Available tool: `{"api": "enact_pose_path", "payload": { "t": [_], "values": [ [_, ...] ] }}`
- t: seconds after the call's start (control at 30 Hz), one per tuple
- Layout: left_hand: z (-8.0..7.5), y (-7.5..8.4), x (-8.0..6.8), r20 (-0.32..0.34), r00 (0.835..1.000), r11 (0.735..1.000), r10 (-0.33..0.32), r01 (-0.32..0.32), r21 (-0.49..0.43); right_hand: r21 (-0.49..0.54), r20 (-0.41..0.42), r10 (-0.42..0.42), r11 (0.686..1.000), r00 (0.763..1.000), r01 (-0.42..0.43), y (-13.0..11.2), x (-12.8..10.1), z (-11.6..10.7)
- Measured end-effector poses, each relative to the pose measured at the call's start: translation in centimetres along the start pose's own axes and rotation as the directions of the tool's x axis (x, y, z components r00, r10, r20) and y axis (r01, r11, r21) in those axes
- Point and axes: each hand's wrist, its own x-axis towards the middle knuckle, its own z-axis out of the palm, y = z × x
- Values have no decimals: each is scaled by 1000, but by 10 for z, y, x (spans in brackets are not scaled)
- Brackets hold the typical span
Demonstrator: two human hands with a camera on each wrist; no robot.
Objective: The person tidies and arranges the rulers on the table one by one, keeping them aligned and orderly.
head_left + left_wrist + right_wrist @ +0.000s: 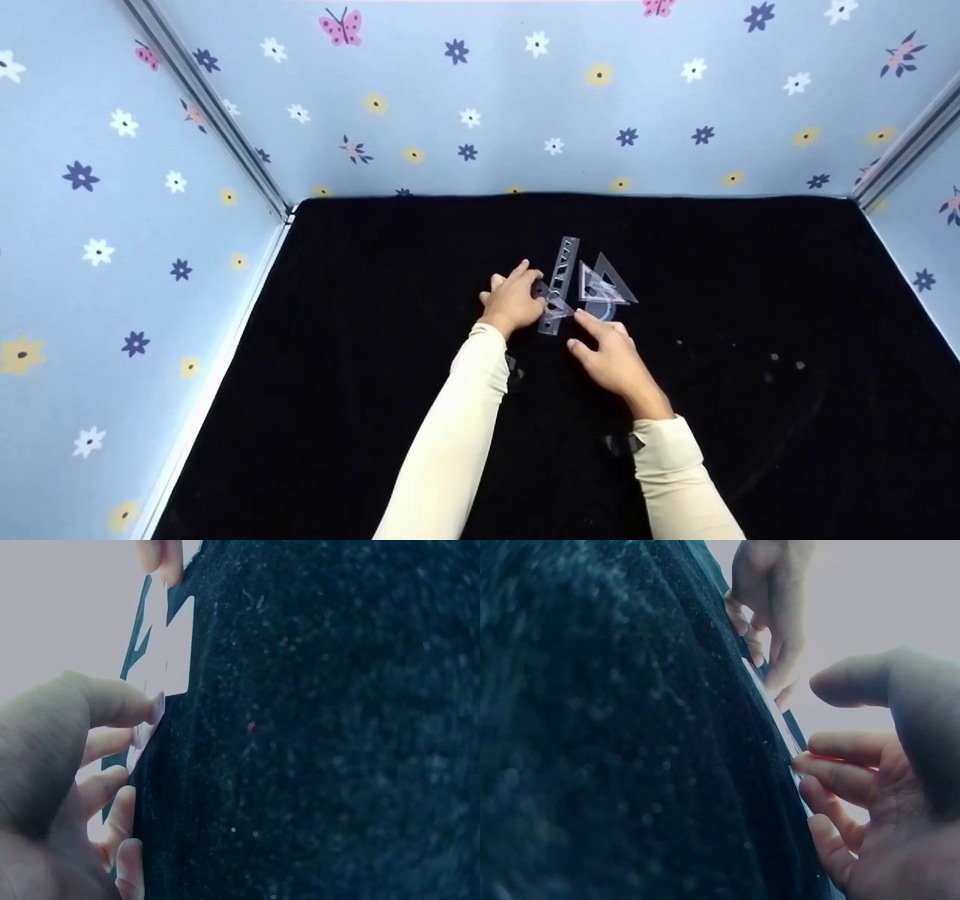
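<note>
My left hand pinches the left edge of a small clear set square between thumb and fingers. That edge is tilted up a little in the left wrist view, where the thumb bears on it. Beneath the set square lies a clear ruler with cut-out shapes, pointing away from me. My right hand has relaxed fingers, its index fingertip by the set square's right corner; whether it touches is hard to tell. Just beyond that hand, a clear protractor partly overlaps clear triangular pieces.
A black cloth covers the table. Small pale specks dot it at the right. Blue flowered panels stand behind and at both sides, with metal posts at the corners.
</note>
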Motion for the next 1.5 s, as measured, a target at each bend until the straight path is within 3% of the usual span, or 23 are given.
{"api": "enact_pose_path", "payload": {
  "t": [0.27,0.5,1.13,1.4,1.5],
  "values": [
    [0,-1,-1,7,1000,1000,-6,6,-2,2,-6,3,1000,1000,-3,0,-1,1],
    [-1,-2,-2,-6,1000,996,-14,13,-89,-3,-17,-4,1000,1000,4,1,1,2],
    [4,-6,-3,-105,994,990,-43,28,-141,1,-17,-5,1000,1000,5,1,1,-1],
    [2,-7,-2,-106,990,971,-91,64,-232,7,-15,-9,1000,1000,9,2,2,0],
    [2,-8,-2,-110,989,949,-100,61,-310,8,-14,-9,1000,1000,10,3,2,0]
  ]
}}
